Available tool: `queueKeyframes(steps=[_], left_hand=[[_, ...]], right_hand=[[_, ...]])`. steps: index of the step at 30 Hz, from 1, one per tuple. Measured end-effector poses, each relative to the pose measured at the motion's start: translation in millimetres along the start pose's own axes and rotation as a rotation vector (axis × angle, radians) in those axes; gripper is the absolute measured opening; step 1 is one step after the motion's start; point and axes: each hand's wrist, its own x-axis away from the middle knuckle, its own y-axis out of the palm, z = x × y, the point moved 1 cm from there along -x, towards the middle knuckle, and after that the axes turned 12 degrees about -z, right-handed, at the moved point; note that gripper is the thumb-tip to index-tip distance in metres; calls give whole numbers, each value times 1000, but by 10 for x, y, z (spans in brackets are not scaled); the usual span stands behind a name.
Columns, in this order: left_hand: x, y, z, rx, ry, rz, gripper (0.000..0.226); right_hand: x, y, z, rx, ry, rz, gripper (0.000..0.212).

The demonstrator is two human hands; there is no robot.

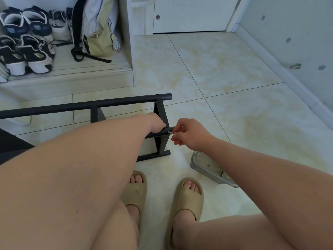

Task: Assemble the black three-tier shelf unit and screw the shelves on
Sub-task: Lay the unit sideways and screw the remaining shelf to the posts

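One black shelf unit (86, 107) lay on its side on the floor (225, 73), centre-left. L hand (155, 122) was curled round the middle tube (166, 130) near its end, bracing the frame. R hand (191, 134) pinched a small silver piece (170, 132) (hex key or screw, cannot tell) w/ thumb and fingertips at the tube end. Recommended: keep fastener square to hole, hold frame steady, tighten gradually, avoid cross-threading. Clear plastic tray (207, 166) sat near, to the right.

Left hand (156, 121) gripping; right hand (191, 134) pinching.
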Motion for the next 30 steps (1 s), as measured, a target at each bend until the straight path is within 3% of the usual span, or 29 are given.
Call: queueKeyframes(steps=[11, 21, 26, 30], left_hand=[[-96, 8, -76, 157, -12, -42, 54], [-168, 15, -113, 214, -15, -51, 60], [-161, 15, -88, 224, 2, -65, 56], [-138, 20, -82, 221, 7, -65, 55]], right_hand=[[-74, 145, -26, 84, -5, 54, 27], [-174, 174, -20, -78, 50, 54, 19], [-152, 180, -77, 176, -2, 42, 28], [-195, 206, -71, 123, 38, 76, 23]])
